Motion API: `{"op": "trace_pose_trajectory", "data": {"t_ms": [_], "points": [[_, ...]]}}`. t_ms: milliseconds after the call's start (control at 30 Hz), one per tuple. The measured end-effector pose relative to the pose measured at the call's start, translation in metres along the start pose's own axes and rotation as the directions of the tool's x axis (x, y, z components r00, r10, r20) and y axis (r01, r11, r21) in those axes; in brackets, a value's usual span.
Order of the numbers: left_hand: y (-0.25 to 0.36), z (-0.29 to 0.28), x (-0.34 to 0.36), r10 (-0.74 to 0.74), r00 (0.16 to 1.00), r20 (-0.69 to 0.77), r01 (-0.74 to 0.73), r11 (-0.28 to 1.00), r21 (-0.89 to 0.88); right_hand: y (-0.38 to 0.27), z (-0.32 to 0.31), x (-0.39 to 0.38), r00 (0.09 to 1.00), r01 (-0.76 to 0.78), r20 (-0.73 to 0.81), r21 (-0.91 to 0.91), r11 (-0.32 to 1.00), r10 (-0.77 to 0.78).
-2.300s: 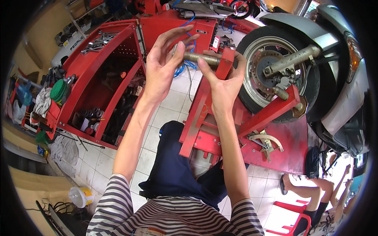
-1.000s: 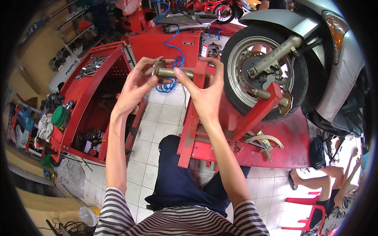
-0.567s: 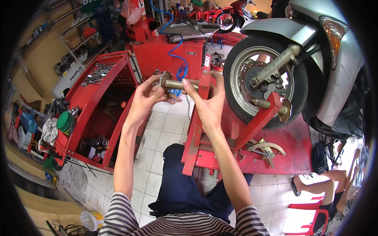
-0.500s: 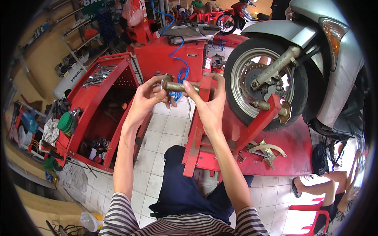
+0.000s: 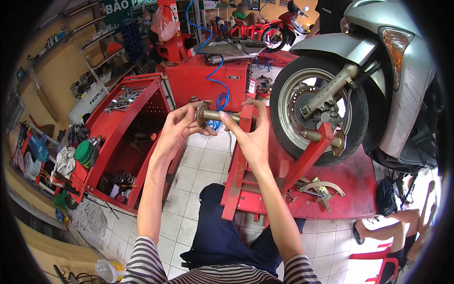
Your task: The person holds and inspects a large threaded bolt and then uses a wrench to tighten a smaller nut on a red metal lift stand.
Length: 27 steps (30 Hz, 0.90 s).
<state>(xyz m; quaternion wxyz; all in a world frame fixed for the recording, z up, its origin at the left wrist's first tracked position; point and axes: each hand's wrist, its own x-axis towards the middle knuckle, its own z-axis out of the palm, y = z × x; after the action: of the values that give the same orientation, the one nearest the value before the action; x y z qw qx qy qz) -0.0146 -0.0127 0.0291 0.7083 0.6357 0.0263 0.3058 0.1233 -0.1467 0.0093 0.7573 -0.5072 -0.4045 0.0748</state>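
Note:
A thick threaded clamp screw (image 5: 216, 115) runs level through the top of a red upright (image 5: 246, 116), with a worn metal disc (image 5: 202, 114) on its left end. My left hand (image 5: 178, 128) is closed around the disc, thumb on the near side and fingers reaching under it. My right hand (image 5: 251, 139) has its thumb pressed on the threads, its other fingers behind the red upright and partly hidden. A matching second screw (image 5: 312, 136) passes through another red arm (image 5: 309, 158), beside the front wheel (image 5: 280, 111) of a silver motorbike (image 5: 326, 43).
The red lift platform (image 5: 350, 189) carries loose metal bracket parts (image 5: 322, 191). To the left stands a red tool cart (image 5: 101, 158) with wrenches (image 5: 125, 99) on top. A blue air hose (image 5: 221, 85) hangs behind my hands. Another person's legs (image 5: 395, 229) show at lower right.
The view has tipped up a little, so the scene sits lower. My left fingers have shifted around the disc, while my right hand keeps its hold on the screw and upright.

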Motion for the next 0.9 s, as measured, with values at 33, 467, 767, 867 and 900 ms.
{"op": "trace_pose_trajectory", "data": {"t_ms": [33,467,767,867,900], "points": [[0.003,0.004,0.000,-0.006,1.000,-0.005,0.006,0.998,0.061,0.001,-0.001,0.000,1.000,0.004,-0.003,-0.004,1.000,-0.004],[-0.001,0.000,0.001,0.012,0.999,0.037,-0.016,0.996,0.092,0.001,-0.002,0.001,0.999,0.041,0.035,-0.073,0.996,-0.039],[-0.003,-0.003,0.000,0.064,0.995,0.071,-0.076,0.981,0.181,-0.004,0.002,0.002,1.000,-0.015,-0.001,-0.045,0.999,0.015],[0.000,-0.007,0.002,-0.087,0.994,0.062,0.081,0.992,0.095,-0.004,0.003,0.003,0.999,-0.025,0.029,-0.014,1.000,0.025],[0.000,-0.007,0.003,-0.147,0.987,0.069,0.142,0.988,0.062,-0.002,0.001,0.003,0.999,-0.028,0.042,-0.025,0.999,0.029]]}}
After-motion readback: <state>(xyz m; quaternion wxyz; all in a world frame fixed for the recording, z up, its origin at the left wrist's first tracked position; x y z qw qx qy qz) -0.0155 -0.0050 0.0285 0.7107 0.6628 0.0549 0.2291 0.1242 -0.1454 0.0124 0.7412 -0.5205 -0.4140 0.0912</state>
